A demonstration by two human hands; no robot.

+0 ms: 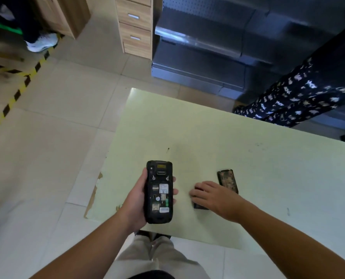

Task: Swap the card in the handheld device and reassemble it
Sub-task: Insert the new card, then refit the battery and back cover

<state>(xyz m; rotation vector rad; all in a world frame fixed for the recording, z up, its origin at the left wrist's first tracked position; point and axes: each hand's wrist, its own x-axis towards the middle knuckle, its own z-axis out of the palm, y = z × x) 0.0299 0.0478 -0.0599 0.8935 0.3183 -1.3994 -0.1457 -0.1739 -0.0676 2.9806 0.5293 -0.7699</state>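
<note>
A black handheld device [160, 191] lies back-up in my left hand [136, 200], above the table's near left corner. Its rear cover is off, so the open compartment shows labels, card slots and contacts. My right hand [211, 195] rests palm down on a dark flat part [200, 206] on the table, fingers spread over it; most of that part is hidden, and I cannot tell whether the fingers grip it. Just right of that hand a dark rectangular piece with a mottled face [227, 180] lies flat on the table.
The pale green table [268, 178] has a chipped near-left edge. A person in dark patterned trousers [288, 101] stands at its far right. Grey metal shelving [207, 47] and a wooden drawer unit [135, 27] stand beyond. Yellow-black tape [16, 95] crosses the floor at left.
</note>
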